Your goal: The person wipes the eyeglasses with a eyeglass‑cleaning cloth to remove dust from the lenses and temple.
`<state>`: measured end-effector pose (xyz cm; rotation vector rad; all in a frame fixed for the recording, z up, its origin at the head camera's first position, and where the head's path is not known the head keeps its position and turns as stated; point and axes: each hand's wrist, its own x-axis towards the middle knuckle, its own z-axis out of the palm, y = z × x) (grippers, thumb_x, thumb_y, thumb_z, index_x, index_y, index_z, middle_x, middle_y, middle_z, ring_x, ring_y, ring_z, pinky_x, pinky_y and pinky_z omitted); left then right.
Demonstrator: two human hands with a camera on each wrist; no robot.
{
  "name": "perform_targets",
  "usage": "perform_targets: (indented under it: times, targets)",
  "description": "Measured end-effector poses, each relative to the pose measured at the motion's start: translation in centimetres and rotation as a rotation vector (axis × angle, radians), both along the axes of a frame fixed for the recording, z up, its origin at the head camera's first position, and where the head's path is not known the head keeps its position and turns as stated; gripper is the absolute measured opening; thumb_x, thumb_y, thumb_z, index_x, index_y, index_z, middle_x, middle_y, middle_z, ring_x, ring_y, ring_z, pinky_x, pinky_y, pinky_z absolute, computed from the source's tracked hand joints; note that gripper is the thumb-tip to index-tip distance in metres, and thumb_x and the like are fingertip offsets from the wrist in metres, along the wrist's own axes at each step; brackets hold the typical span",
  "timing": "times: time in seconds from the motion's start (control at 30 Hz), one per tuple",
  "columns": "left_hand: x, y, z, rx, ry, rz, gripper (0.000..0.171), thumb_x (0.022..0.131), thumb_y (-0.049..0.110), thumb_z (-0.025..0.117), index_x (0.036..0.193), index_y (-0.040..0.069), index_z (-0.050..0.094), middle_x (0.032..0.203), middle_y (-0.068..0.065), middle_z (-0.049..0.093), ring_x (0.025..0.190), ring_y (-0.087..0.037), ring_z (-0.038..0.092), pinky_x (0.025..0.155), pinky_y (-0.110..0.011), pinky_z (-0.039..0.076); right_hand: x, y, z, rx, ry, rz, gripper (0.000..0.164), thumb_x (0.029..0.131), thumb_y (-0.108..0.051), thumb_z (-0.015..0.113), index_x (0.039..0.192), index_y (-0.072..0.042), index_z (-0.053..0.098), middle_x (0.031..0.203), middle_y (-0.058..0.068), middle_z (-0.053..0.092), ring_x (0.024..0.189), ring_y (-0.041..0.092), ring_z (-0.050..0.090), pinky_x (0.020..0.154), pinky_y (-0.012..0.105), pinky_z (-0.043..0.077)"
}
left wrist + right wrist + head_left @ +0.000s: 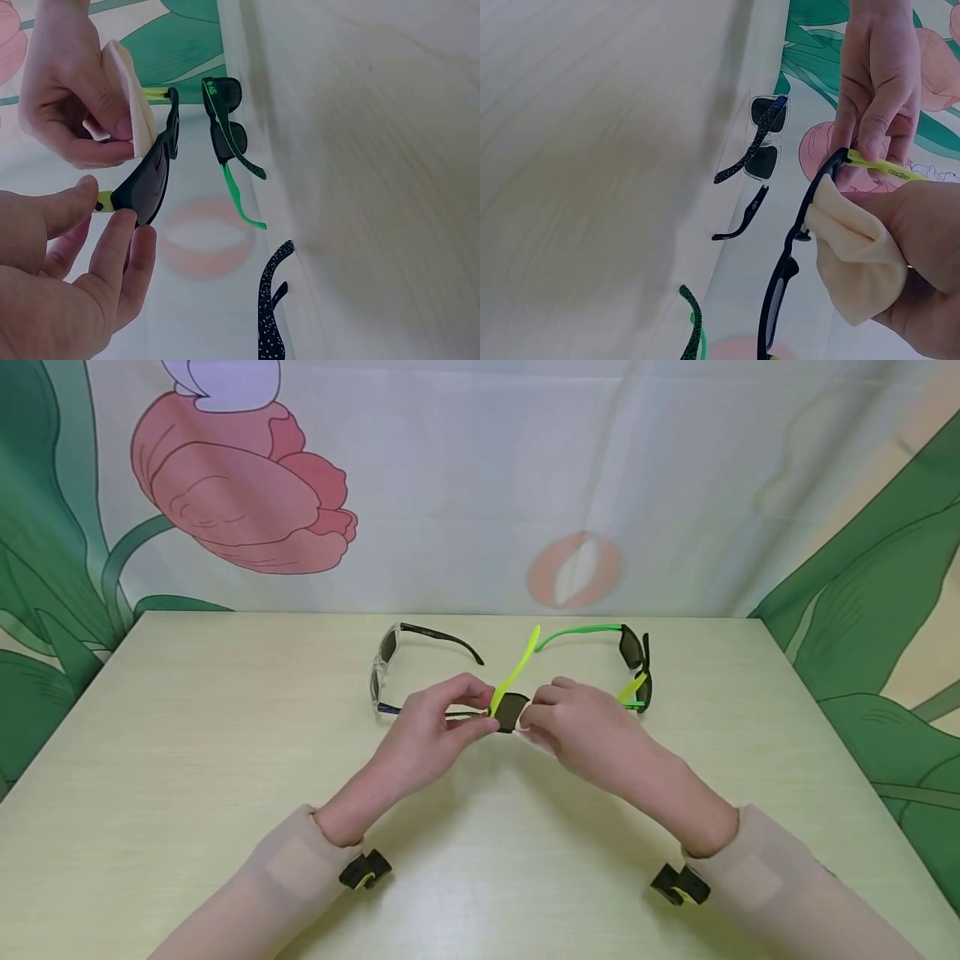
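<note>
Held up above the table is a pair of sunglasses [509, 712] with a black front, dark lenses and yellow temples. My left hand [431, 722] pinches it at one end, thumb and fingers around the hinge by a yellow temple. A cream cloth [853, 251] is bunched in the fingers of my right hand [588, 727]. In the right wrist view that cloth lies against the inner side of the black frame. Seen from the left wrist, the cloth [129, 97] covers part of the front, and one dark lens [146, 187] shows beside it.
Clear-framed sunglasses [381, 664] with dark, speckled temples stand behind my left hand on the table [187, 735]. Behind the right hand are black sunglasses [632, 647] with green temples. A printed curtain [450, 485] hangs along the table's far edge.
</note>
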<state>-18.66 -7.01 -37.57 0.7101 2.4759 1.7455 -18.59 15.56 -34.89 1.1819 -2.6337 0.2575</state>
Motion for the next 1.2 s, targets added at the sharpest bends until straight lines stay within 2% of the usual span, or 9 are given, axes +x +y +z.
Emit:
perform_targets:
  times: [0.13, 0.27, 0.4, 0.57, 0.7, 0.9, 1.1, 1.2]
  targets:
    - [-0.2, -0.3, -0.1, -0.015, -0.014, 0.049, 0.018, 0.091, 0.004, 0.078, 0.107, 0.009, 0.070, 0.108, -0.004, 0.072, 0.106, -0.018, 0.068, 0.086, -0.027, 0.059, 0.1, 0.4, -0.2, -0.077, -0.018, -0.084, 0.005, 0.092, -0.005, 0.078, 0.096, -0.005, 0.077, 0.092, 0.003, 0.070, 0.090, 0.023, 0.065, 0.075, 0.032, 0.058]
    - [-0.3, -0.5, 0.0, -0.033, -0.025, 0.086, 0.018, 0.092, 0.005, 0.079, 0.107, 0.009, 0.070, 0.109, -0.004, 0.072, 0.107, -0.017, 0.068, 0.085, -0.028, 0.059, 0.0, 1.0, -0.3, -0.136, 0.015, -0.202, 0.005, 0.090, 0.003, 0.073, 0.093, -0.001, 0.073, 0.085, 0.007, 0.065, 0.081, 0.025, 0.064, 0.067, 0.035, 0.058]
    - [-0.3, -0.6, 0.0, -0.033, -0.042, 0.098, 0.019, 0.092, 0.006, 0.079, 0.108, 0.007, 0.069, 0.110, -0.006, 0.072, 0.107, -0.019, 0.069, 0.086, -0.028, 0.059, -0.2, 1.3, -0.5, -0.134, -0.005, -0.274, 0.008, 0.090, 0.007, 0.068, 0.090, 0.000, 0.072, 0.077, 0.006, 0.060, 0.072, 0.024, 0.061, 0.061, 0.035, 0.056]
    - [-0.2, -0.5, 0.1, -0.025, -0.046, 0.082, 0.018, 0.092, 0.006, 0.079, 0.106, 0.008, 0.068, 0.109, -0.004, 0.071, 0.108, -0.020, 0.070, 0.088, -0.030, 0.059, -0.4, 1.2, -0.8, -0.138, -0.036, -0.281, 0.015, 0.091, 0.004, 0.065, 0.081, -0.005, 0.071, 0.070, 0.002, 0.054, 0.066, 0.020, 0.054, 0.056, 0.032, 0.050]
    - [0.0, -0.5, 0.1, -0.019, -0.042, 0.067, 0.018, 0.092, 0.006, 0.079, 0.105, 0.010, 0.069, 0.109, -0.003, 0.071, 0.110, -0.020, 0.069, 0.089, -0.031, 0.058, -0.6, 1.1, -1.1, -0.140, -0.016, -0.274, 0.019, 0.091, 0.002, 0.068, 0.075, -0.008, 0.071, 0.067, 0.000, 0.052, 0.065, 0.020, 0.053, 0.056, 0.032, 0.049]
    - [0.1, -0.5, 0.0, -0.001, -0.039, 0.040, 0.017, 0.092, 0.005, 0.078, 0.106, 0.009, 0.069, 0.110, -0.004, 0.071, 0.110, -0.022, 0.069, 0.090, -0.030, 0.058, -0.7, 1.1, -1.3, -0.101, 0.012, -0.274, 0.026, 0.086, 0.008, 0.067, 0.067, -0.009, 0.065, 0.064, 0.000, 0.045, 0.064, 0.021, 0.049, 0.055, 0.029, 0.046]
    - [0.1, -0.6, 0.1, -0.009, -0.040, 0.027, 0.017, 0.093, 0.005, 0.077, 0.106, 0.010, 0.070, 0.109, -0.003, 0.072, 0.112, -0.022, 0.068, 0.090, -0.032, 0.058, -0.6, 1.1, -1.3, -0.022, 0.007, -0.332, 0.035, 0.091, 0.005, 0.068, 0.061, -0.008, 0.057, 0.065, 0.003, 0.047, 0.066, 0.023, 0.050, 0.055, 0.032, 0.050]
    - [0.1, -0.7, 0.0, -0.001, -0.036, 0.022, 0.017, 0.092, 0.005, 0.077, 0.107, 0.009, 0.070, 0.109, -0.003, 0.072, 0.112, -0.021, 0.068, 0.090, -0.031, 0.058, -0.5, 1.0, -1.1, 0.026, -0.023, -0.368, 0.032, 0.093, 0.005, 0.068, 0.064, -0.005, 0.060, 0.069, 0.006, 0.050, 0.070, 0.025, 0.052, 0.057, 0.034, 0.053]
